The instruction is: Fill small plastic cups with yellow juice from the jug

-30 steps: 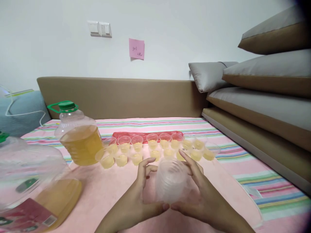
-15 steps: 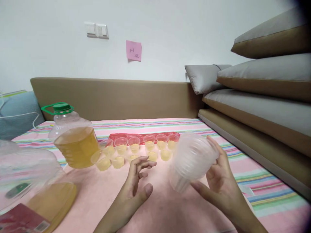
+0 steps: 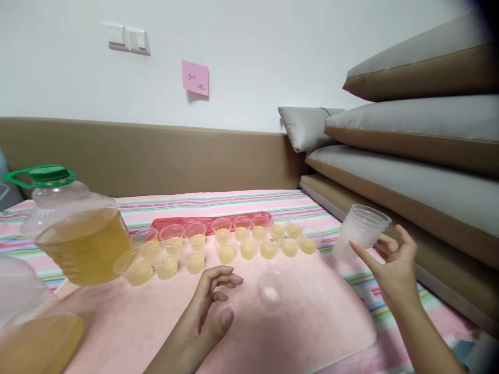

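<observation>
A stack of clear plastic cups (image 3: 360,228) leans at the right on the striped cloth's side. My right hand (image 3: 397,270) is beside it, thumb across its front and fingers spread loosely, the index finger lifted off; contact of the thumb is hard to tell. My left hand (image 3: 210,306) hovers over the pink mat with nothing in it, fingers half curled and thumb apart. One clear cup (image 3: 270,291) stands on the mat between my hands. Behind it are two rows of cups holding yellow liquid (image 3: 247,250).
A large green-capped jug of yellow liquid (image 3: 86,239) stands at left, a second clear container (image 3: 39,343) nearer me. A red plastic packet (image 3: 156,226) lies behind the cups. Grey-brown cushions (image 3: 421,161) are piled at right. The pink mat (image 3: 128,322) covers part of the striped cloth.
My right hand has carried the cup stack right and away from me, and its fingers have loosened. A single cup now shows on the mat. The view has turned right.
</observation>
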`<state>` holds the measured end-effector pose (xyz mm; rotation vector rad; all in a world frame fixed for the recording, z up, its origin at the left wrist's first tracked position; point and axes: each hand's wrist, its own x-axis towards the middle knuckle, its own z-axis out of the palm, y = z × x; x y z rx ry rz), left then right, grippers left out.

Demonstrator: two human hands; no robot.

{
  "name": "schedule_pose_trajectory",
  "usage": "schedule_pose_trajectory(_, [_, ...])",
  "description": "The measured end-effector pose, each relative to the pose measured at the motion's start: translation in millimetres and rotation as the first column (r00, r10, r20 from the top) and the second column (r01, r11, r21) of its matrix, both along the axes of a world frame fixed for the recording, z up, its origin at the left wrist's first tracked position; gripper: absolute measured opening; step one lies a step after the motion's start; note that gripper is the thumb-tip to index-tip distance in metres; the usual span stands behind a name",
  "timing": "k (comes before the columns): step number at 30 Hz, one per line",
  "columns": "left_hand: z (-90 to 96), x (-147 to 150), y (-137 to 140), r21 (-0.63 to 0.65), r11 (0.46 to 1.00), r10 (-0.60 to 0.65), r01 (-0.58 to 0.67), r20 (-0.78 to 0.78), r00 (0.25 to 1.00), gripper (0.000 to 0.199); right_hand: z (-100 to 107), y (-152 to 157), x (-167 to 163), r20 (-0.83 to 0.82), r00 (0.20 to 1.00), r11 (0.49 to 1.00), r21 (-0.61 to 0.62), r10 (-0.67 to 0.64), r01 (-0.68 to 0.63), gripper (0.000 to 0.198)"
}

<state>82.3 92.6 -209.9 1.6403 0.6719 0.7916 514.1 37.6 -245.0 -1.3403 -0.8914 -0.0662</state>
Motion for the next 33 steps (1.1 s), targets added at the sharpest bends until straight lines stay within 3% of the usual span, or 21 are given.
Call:
schedule_pose_trajectory(5, [1.8, -1.4, 0.3, 0.044, 0.998, -0.045, 0.046, -0.027, 0.999, 0.043, -35.9, 11.8, 27.7, 0.009, 0.984, 0.983, -0.044, -0.179, 0.180, 0.134])
schedule_pose_trajectory(12, [0.8, -3.2, 0.1, 0.051, 0.997, -0.058, 0.060, -0.040, 0.997, 0.045, -57.5, 17.9, 40.5, 0.019, 0.974, 0.969, -0.101, -0.224, 0.225, 0.134])
schedule_pose_trajectory(21, [4.8, -5.7, -1.4, -0.012, 0.998, -0.058, 0.057, -0.104, 0.993, 0.048, -62.5, 14.0, 39.4, 0.028, 0.973, 0.958, -0.167, -0.230, 0.231, 0.145])
schedule_pose_trajectory(28, [-8.5, -9.5, 0.3, 0.041, 0.998, -0.041, 0.046, -0.122, 0.992, 0.042, -62.1, 7.8, 40.7, 0.055, 0.960, 0.938, -0.205, -0.274, 0.279, 0.143])
schedule_pose_trajectory(33, [-9.1, -9.4, 0.2, 0.033, 0.998, -0.052, 0.057, -0.118, 0.992, 0.043, -63.3, 8.5, 39.3, 0.006, 0.977, 0.960, -0.187, -0.213, 0.210, 0.140])
